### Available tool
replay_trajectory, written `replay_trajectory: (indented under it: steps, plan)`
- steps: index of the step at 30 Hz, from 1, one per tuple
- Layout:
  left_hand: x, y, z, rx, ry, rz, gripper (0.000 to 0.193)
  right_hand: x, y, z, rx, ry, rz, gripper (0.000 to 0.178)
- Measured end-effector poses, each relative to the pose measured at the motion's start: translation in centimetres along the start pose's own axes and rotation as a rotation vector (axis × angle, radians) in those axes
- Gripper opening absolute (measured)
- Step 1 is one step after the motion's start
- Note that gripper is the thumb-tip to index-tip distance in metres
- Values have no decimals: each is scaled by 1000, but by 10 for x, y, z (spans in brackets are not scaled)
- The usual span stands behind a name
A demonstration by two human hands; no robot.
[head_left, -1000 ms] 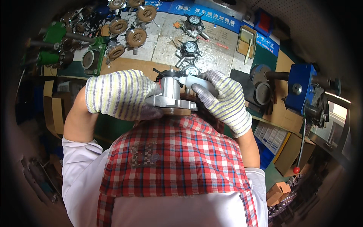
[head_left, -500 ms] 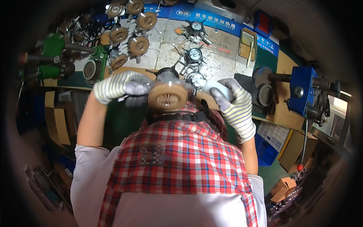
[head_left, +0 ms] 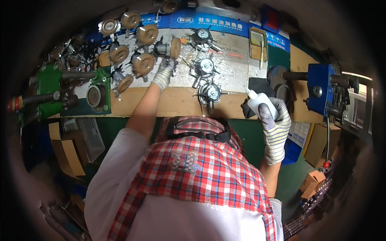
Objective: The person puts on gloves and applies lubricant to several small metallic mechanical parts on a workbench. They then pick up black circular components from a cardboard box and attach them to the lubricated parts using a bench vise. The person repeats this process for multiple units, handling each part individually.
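My left hand [head_left: 164,74], in a striped glove, reaches over the bench. Its fingers close on the lower side of a motor with a brown finned wheel [head_left: 175,48], which stands on edge there; part of the grip is hidden. Several similar motors with brown wheels [head_left: 143,64] lie close by on the left. My right hand [head_left: 276,120], gloved too, is wrapped round a white squeeze bottle [head_left: 261,105]. The bottle's narrow nozzle tilts up and to the left. Between my hands, three round metal parts with dark legs [head_left: 212,92] stand in a column.
A green hand press [head_left: 98,92] is at the left of the bench, a blue one [head_left: 320,90] at the right. Beyond my right hand lie a dark cloth [head_left: 259,86] and a shallow tray [head_left: 258,44]. Cardboard [head_left: 161,102] covers the bench's front edge.
My left hand has carried the brown-wheeled motor away from my body to the group on the bench. My right hand has drawn the bottle back to the right, off the nearest round part.
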State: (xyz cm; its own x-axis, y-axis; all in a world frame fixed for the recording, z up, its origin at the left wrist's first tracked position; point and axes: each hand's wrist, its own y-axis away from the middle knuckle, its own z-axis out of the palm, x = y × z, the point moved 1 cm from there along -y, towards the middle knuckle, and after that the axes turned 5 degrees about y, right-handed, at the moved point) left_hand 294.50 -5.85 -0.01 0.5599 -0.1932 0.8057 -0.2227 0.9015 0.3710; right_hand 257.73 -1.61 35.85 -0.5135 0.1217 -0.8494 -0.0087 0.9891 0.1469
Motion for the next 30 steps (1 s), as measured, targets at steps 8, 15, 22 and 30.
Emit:
replay_trajectory:
  steps: [8, 15, 22, 30]
  plan:
    - [-35, 78, 41, 364, -986, 153, 55, 25, 4, -24, 103, -41, 62, 31]
    - [-57, 44, 100, -41, -1476, 5, 74, 24, -6, -39, 10, -84, -39, 30]
    - [-5, 32, 143, -14, -1362, -182, 53, 31, -9, -60, -32, -65, -60, 26]
    - [139, 119, 196, -223, -1013, 46, 66, 23, -11, -66, -90, -141, -224, 31]
